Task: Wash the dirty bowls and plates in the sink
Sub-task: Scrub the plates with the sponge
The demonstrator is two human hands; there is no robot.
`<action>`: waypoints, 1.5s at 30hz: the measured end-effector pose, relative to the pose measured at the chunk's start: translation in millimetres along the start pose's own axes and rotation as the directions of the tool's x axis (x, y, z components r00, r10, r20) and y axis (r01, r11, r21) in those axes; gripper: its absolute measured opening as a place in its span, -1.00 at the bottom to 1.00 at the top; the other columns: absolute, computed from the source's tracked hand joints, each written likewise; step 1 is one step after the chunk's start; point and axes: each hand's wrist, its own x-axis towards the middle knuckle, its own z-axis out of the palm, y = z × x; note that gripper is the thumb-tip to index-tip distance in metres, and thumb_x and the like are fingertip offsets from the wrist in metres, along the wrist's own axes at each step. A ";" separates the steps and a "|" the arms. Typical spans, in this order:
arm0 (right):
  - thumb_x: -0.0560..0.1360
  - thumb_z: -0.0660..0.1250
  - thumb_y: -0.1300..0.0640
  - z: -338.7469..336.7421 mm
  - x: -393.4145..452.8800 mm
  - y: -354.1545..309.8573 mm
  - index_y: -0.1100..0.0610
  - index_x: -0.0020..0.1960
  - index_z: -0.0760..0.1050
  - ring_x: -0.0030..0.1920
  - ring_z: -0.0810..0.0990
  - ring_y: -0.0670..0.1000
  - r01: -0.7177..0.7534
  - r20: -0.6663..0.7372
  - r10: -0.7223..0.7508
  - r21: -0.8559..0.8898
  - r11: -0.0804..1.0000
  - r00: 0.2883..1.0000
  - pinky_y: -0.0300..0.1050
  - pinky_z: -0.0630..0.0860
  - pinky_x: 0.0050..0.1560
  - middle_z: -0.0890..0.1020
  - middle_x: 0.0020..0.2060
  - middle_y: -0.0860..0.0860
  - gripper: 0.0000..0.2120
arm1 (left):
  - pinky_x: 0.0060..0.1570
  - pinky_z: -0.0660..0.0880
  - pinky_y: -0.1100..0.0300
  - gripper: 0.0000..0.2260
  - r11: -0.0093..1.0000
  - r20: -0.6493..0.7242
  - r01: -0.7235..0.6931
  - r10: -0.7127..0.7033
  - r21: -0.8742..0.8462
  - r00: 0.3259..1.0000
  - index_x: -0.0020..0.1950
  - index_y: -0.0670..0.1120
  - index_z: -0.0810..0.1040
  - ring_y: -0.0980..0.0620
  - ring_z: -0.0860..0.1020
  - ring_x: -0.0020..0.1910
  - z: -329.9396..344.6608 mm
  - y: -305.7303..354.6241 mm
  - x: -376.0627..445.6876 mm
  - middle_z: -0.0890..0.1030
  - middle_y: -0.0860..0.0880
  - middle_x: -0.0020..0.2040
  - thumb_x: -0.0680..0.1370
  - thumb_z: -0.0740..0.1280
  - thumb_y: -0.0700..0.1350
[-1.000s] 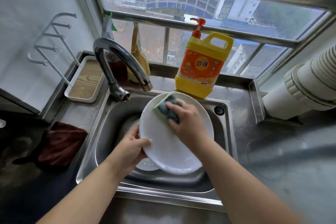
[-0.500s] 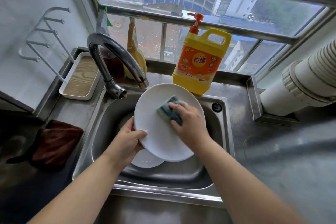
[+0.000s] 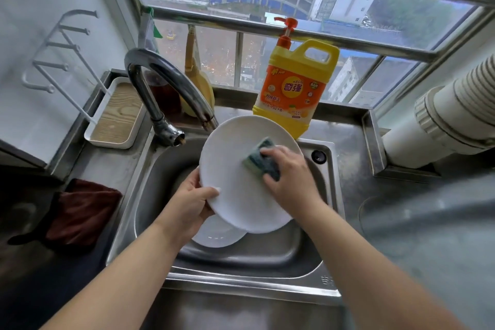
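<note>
Over the steel sink [image 3: 160, 169] I hold a white plate [image 3: 235, 158], tilted toward me. My left hand [image 3: 188, 207] grips its lower left rim, thumb on the face. My right hand [image 3: 290, 178] presses a dark blue-green sponge [image 3: 261, 158] against the plate's upper right part. A second white dish [image 3: 217, 234] lies at the bottom of the sink, mostly hidden by the held plate and my left hand.
The curved chrome tap [image 3: 163, 88] arches over the sink's back left. A yellow-orange detergent bottle [image 3: 296, 88] stands behind the sink. A white tray [image 3: 115, 115] sits at the left, a dark red cloth [image 3: 80, 211] on the left counter, a white duct [image 3: 450, 120] at the right.
My right hand has slid the sponge down from the plate's top edge and a little right across its face. The plate is tilted more upright in my left hand.
</note>
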 end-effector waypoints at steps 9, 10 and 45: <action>0.29 0.27 0.03 4.6 -61.1 27.2 0.00 0.07 0.60 -0.02 0.55 0.18 0.208 0.233 -0.185 -0.077 0.975 0.955 0.08 0.56 0.04 0.61 0.07 0.06 -0.63 | -0.13 0.60 0.05 -0.64 0.999 -0.057 -0.018 0.016 -0.044 0.998 0.16 0.03 0.51 -0.08 0.58 0.05 -11.0 -4.4 4.6 0.63 -0.07 0.07 0.59 0.13 -0.37; 0.31 0.27 0.02 -0.8 -59.7 38.2 0.00 0.09 0.59 0.00 0.53 0.16 0.165 0.217 -0.136 -0.119 0.979 0.967 0.12 0.55 0.05 0.60 0.06 0.05 -0.63 | -0.09 0.58 0.03 -0.64 0.999 -0.064 -0.014 0.012 -0.042 0.998 0.18 0.04 0.51 -0.09 0.57 0.08 -11.5 -5.3 4.7 0.62 -0.07 0.09 0.59 0.14 -0.37; 0.29 0.52 0.02 -55.6 -16.5 31.5 -0.22 0.33 0.17 0.11 0.50 -0.04 -0.146 0.258 0.096 0.180 0.973 0.961 -0.18 0.54 0.01 0.45 0.19 -0.06 -0.25 | -0.21 0.52 0.08 -0.65 0.964 0.100 0.052 -0.080 0.262 0.992 0.06 -0.04 0.55 -0.07 0.58 -0.24 -32.9 47.3 28.9 0.62 -0.11 -0.20 0.48 0.10 -0.37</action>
